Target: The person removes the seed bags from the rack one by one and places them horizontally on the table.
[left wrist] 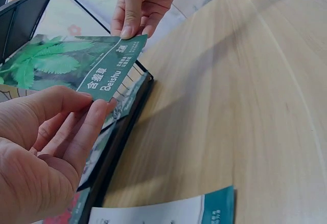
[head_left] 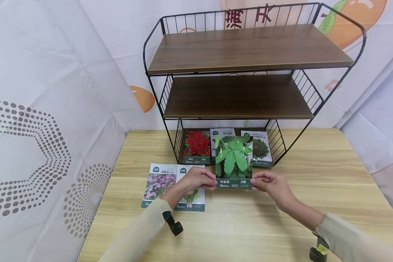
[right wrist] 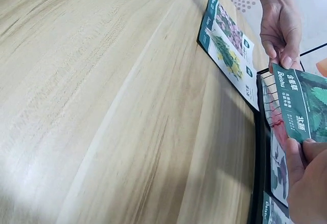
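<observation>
Between both hands, in front of the rack's lowest shelf, a green-leaf seed packet (head_left: 234, 160) is held up with its picture facing the head camera. My left hand (head_left: 199, 179) pinches its lower left corner between thumb and fingers. At the lower right corner, my right hand (head_left: 271, 184) pinches it the same way. In the left wrist view the packet (left wrist: 66, 63) spans from one hand to the other. Behind it on the lowest shelf lie a red-flower packet (head_left: 197, 145), a partly hidden white packet (head_left: 222, 132) and a sunflower packet (head_left: 261, 148).
A black wire rack with brown boards (head_left: 249, 49) stands against the patterned cloth. On the wooden table (head_left: 314, 182), left of the rack, lie a purple-flower packet (head_left: 159, 185) and a yellow-flower packet (head_left: 196, 200), the latter partly covered by the left hand.
</observation>
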The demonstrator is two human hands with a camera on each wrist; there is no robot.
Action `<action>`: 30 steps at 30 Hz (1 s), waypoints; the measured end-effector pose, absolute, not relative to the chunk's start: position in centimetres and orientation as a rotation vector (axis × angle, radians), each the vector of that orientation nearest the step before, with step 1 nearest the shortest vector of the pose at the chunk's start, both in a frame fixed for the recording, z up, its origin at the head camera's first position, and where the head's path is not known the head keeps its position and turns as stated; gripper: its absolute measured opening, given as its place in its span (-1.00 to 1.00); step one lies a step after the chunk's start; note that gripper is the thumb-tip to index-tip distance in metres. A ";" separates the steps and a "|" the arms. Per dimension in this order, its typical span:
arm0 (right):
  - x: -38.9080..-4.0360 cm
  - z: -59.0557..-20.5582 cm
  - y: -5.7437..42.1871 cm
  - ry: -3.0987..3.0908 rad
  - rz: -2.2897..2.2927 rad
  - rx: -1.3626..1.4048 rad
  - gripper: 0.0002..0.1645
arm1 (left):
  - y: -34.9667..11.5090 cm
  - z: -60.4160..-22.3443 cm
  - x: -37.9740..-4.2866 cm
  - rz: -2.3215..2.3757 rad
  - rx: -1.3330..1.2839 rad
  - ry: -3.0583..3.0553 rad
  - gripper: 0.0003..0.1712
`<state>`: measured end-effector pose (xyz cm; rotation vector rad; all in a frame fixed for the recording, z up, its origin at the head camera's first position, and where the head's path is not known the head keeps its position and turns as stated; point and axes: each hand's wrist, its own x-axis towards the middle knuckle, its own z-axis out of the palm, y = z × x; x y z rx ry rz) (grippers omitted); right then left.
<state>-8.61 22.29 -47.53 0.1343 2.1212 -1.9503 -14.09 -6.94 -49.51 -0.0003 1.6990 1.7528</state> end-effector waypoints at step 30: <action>-8.5 -50.0 20.7 1.823 -1.893 0.245 -0.77 | -8.3 -51.2 -13.0 1.630 -0.176 1.637 -0.84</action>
